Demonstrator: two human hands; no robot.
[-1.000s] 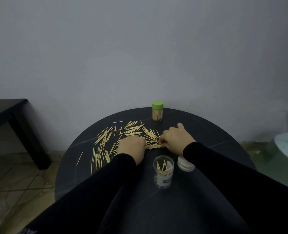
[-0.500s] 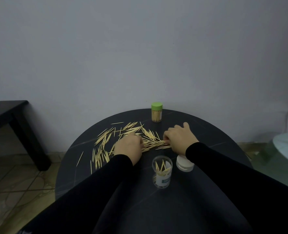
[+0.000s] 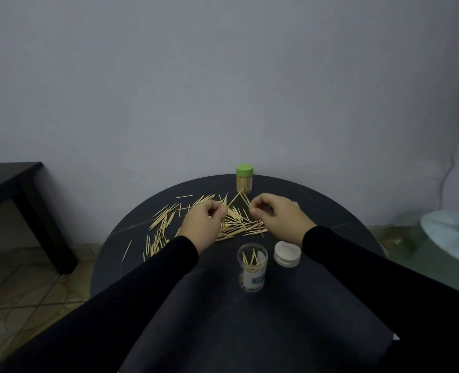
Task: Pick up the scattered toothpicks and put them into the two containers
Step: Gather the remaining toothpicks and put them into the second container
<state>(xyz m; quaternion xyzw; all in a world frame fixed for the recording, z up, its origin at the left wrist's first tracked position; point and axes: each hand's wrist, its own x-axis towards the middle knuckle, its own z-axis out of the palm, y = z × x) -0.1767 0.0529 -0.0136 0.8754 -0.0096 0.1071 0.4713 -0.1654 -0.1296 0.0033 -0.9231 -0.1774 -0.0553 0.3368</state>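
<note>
While both hands pinch toothpicks above the pile [image 3: 233,224], the open jar [image 3: 252,267] stands nearer the viewer, between the wrists. Left hand [image 3: 205,222]: few picks, upright. Right hand [image 3: 276,216]: picks slanting away, slightly nearer the jar.

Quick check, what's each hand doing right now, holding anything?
Left hand: fingers curled, pinching toothpicks just above the pile.
Right hand: fingers curled, pinching a few toothpicks lifted off the table.
</note>
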